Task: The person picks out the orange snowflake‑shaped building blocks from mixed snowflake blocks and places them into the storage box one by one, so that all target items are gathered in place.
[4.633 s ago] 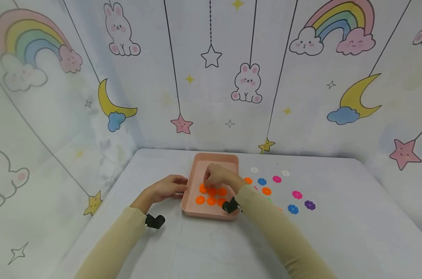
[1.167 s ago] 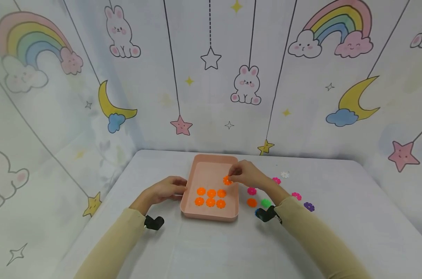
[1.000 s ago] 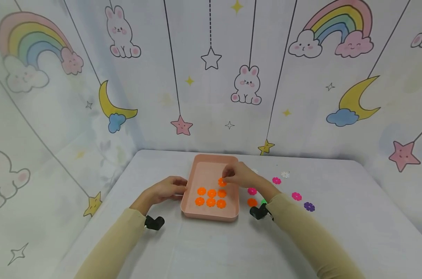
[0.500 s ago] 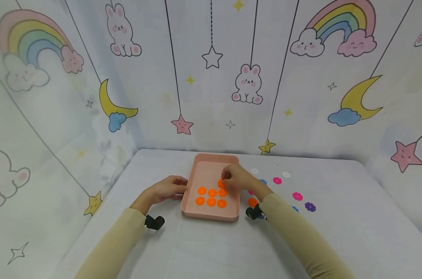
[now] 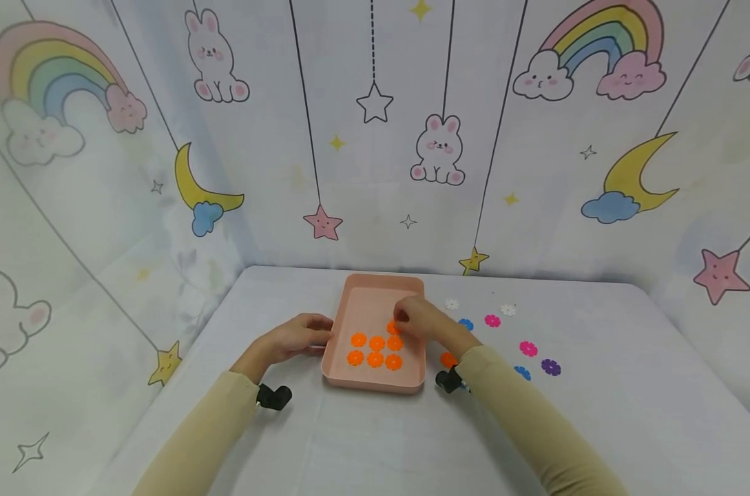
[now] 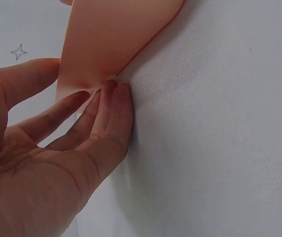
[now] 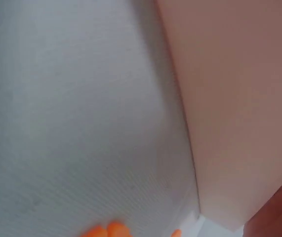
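Note:
A pink tray stands on the white table, with several orange flower-shaped discs in two rows inside. My right hand reaches over the tray's right side and pinches another orange flower-shaped disc, just behind the right end of the rows. Its fingertips partly cover that disc. Beside the tray's left wall is my left hand, its fingers extended and touching the outer side. In the left wrist view those fingers meet the wall low down, near the table. The right wrist view shows mainly the tray's outer wall.
Right of the tray lie loose flower-shaped discs: an orange one, a pink one, a blue one, a purple one and a white one. My right sleeve hides part of that area. A patterned curtain stands behind the table.
My right hand brought an orange disc in over the tray's right edge, then moved left and slightly toward the near rows. Lately it has barely moved. The left hand stays put.

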